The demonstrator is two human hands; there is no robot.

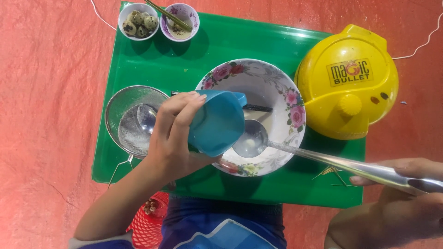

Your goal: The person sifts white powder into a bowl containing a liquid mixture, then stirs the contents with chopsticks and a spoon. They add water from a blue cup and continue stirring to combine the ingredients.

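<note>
My left hand (173,133) grips a blue plastic cup (218,122), tilted on its side over the near-left rim of a white bowl with pink flowers (281,83). My right hand (406,177) holds the long handle of a steel ladle (249,138), whose scoop rests inside the bowl just beside the cup's mouth. A pale liquid lies in the ladle scoop. Dark chopsticks (258,108) lie across the bowl, partly hidden by the cup.
All stands on a green tray (221,41) on a red mat. A metal sieve (131,120) with a spoon sits left, a yellow round appliance (348,83) right. Far left are a bowl of speckled eggs (137,20) and a purple-stained bowl (181,22). A red mesh basket (150,223) sits near my knee.
</note>
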